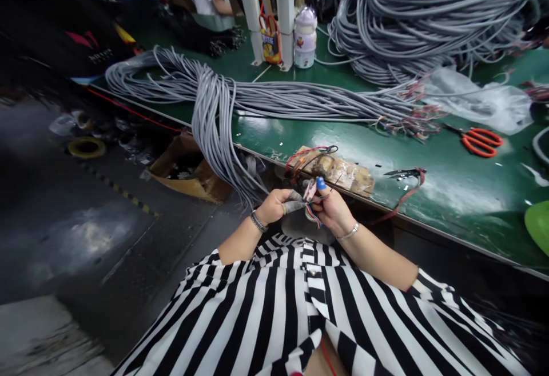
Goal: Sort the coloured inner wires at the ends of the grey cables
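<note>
In front of my body, below the bench edge, my two hands meet around the end of a grey cable. My left hand (278, 204), with grey wrapping on thumb and forefinger, pinches the cable end. Thin coloured wires (313, 215) fan out between the hands, blue, orange and white among them. My right hand (332, 209), with a blue cover on one fingertip, is closed on these wires. A small pinkish piece (309, 190) sits between the fingertips; its kind is unclear. Just beyond lies a worn wooden block (343, 175) with red and black leads.
A long bundle of grey cables (300, 100) crosses the green bench (274, 136) and hangs over its edge. Orange-handled scissors (482, 142), cutting pliers (405, 174) and a plastic bag (480, 99) lie right. A large cable coil (429, 16) stands behind; a cardboard box (189, 170) sits below left.
</note>
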Available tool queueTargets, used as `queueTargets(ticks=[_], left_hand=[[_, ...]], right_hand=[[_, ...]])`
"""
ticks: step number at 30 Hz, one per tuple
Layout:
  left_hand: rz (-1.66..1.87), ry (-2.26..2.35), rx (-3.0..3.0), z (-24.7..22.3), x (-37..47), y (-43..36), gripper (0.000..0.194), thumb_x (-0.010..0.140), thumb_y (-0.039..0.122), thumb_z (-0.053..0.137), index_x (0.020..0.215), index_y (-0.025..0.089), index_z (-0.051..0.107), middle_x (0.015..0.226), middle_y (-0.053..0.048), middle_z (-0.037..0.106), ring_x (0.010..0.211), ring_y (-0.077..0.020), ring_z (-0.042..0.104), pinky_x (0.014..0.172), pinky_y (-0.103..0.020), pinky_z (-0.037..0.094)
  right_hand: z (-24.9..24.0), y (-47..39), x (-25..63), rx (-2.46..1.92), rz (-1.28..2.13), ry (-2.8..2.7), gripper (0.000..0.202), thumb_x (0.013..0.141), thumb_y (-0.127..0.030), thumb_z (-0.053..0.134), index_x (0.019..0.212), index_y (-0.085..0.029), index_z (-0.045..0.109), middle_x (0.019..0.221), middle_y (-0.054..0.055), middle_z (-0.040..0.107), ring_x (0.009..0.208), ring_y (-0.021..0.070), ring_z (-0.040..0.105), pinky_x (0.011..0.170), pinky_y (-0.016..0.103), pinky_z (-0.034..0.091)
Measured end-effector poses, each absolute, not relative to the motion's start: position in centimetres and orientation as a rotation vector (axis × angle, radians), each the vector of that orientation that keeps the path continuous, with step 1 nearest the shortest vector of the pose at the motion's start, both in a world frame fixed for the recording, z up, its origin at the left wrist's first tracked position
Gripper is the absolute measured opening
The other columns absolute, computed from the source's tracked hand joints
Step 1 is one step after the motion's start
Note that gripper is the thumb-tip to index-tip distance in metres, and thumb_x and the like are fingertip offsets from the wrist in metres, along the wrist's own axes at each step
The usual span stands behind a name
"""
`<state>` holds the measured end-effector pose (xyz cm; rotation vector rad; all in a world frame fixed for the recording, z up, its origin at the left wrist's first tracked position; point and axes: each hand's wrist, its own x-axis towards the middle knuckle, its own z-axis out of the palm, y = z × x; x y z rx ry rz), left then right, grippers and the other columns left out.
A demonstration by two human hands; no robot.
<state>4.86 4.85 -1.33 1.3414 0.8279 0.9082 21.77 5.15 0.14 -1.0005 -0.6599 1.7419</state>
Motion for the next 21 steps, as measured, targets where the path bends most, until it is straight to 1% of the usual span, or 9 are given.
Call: queueTargets(ticks=[3, 9, 11, 16, 21], left_hand=[[0.908, 0.829, 1.331, -1.4, 5.0, 4.9, 0.038, 0.064, 0.044, 0.084, 0.074, 0.01, 0.07, 0.066, -0.002, 0.066, 0.06, -0.0098, 0.055, 0.062, -0.022, 0.046], [0.911, 0.82, 1.369, -0.9, 4.7, 4.1, 0.039, 0.068, 0.047, 0.081, 0.075, 0.01, 0.071, 0.068, -0.003, 0.067, 0.061, -0.011, 0.057, 0.062, -0.022, 0.047], [0.916, 0.825, 1.41, -0.6, 4.3, 3.5, 0.039, 0.07, 0.048, 0.079, 0.075, 0.01, 0.072, 0.068, -0.004, 0.067, 0.061, -0.0112, 0.058, 0.061, -0.022, 0.047], [0.934, 0.824, 1.544, -0.3, 3.0, 1.2, 0.033, 0.075, 0.046, 0.076, 0.076, 0.013, 0.075, 0.067, -0.004, 0.064, 0.06, -0.0115, 0.057, 0.059, -0.022, 0.044], [1.011, 0.784, 1.786, -0.6, 1.7, -1.0, 0.024, 0.08, 0.04, 0.073, 0.079, 0.017, 0.077, 0.063, -0.004, 0.064, 0.068, -0.0139, 0.056, 0.067, -0.024, 0.044]], right_hand=[[0.1, 5.1, 21.8, -1.001, 1.767, -0.657, 0.056, 0.064, -0.067, 0.075, 0.059, -0.019, 0.046, 0.047, -0.007, 0.035, 0.04, 0.0038, 0.021, 0.035, 0.02, 0.014], [-0.7, 4.3, 22.5, -1.036, 1.873, -0.607, 0.06, 0.066, -0.077, 0.065, 0.067, -0.02, 0.048, 0.047, -0.008, 0.036, 0.038, 0.0038, 0.022, 0.034, 0.018, 0.012], [-1.1, 4.0, 23.0, -1.064, 1.861, -0.594, 0.06, 0.066, -0.077, 0.065, 0.068, -0.019, 0.05, 0.048, -0.007, 0.038, 0.039, 0.0034, 0.022, 0.035, 0.017, 0.01], [-1.6, 3.6, 24.1, -1.112, 1.861, -0.578, 0.06, 0.064, -0.075, 0.068, 0.072, -0.016, 0.058, 0.06, -0.002, 0.05, 0.041, 0.0023, 0.021, 0.035, 0.017, 0.007], [-1.7, 3.1, 24.5, -1.087, 1.895, -0.657, 0.059, 0.066, -0.073, 0.069, 0.072, -0.015, 0.06, 0.06, -0.003, 0.05, 0.042, 0.0018, 0.018, 0.035, 0.017, 0.007]])
